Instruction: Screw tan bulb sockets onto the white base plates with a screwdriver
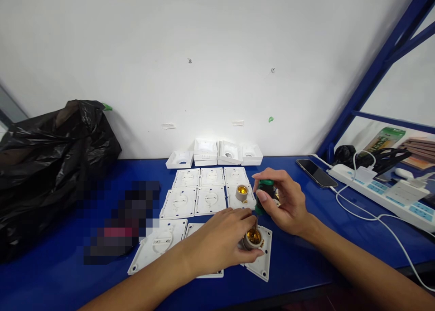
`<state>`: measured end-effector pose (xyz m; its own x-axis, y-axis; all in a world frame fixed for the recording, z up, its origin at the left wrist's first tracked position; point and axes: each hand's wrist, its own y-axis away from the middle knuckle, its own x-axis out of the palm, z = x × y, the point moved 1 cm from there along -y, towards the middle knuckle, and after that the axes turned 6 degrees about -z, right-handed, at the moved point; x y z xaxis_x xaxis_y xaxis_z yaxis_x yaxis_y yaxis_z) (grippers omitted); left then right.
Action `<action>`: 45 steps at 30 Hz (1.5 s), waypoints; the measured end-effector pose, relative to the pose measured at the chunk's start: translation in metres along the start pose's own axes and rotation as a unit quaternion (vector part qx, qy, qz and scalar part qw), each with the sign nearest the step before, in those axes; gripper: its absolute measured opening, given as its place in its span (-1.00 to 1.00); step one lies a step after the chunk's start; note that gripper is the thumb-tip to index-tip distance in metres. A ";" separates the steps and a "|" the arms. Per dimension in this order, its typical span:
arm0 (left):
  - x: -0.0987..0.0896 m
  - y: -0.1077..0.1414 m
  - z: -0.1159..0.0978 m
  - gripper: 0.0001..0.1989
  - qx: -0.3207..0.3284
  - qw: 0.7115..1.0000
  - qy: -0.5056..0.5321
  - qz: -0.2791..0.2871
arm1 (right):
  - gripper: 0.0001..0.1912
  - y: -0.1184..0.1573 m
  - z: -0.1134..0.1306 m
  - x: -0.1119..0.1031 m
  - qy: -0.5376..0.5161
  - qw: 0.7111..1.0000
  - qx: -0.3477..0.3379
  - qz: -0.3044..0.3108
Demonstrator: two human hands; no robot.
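My right hand (285,202) is closed around the green and black handle of a screwdriver (266,193). Its shaft points down into a round lamp socket (253,239) with a gold-coloured metal lining. My left hand (234,234) grips that socket from the left, thumb at the front and fingers behind. Under the socket lies a white square base plate (265,263), partly covered by my left hand. Just behind, a second lamp socket (242,192) sits on another white plate. The screwdriver's tip is hidden inside the socket.
More white base plates (180,202) lie in rows, with white box covers (205,150) by the wall. A black plastic bag (61,166) and a blurred-out object (125,220) are at left. At right are a phone (316,172), a power strip (380,191) and white cables (374,218).
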<state>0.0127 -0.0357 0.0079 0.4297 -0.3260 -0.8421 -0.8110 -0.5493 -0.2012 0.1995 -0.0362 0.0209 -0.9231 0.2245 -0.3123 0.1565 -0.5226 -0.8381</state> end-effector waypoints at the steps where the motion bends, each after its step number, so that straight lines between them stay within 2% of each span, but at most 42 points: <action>1: 0.000 0.000 0.000 -0.75 0.001 1.000 0.000 -0.001 | -0.69 0.000 0.000 0.000 -0.001 1.000 0.001 0.000; 45: 0.003 0.000 0.002 -0.75 0.007 1.000 -0.007 -0.007 | -0.70 0.000 0.001 0.000 0.009 1.000 0.005 0.010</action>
<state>0.0128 -0.0350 0.0045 0.4350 -0.3080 -0.8461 -0.8108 -0.5426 -0.2193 0.1995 -0.0370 0.0215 -0.9132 0.2291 -0.3372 0.1709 -0.5357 -0.8269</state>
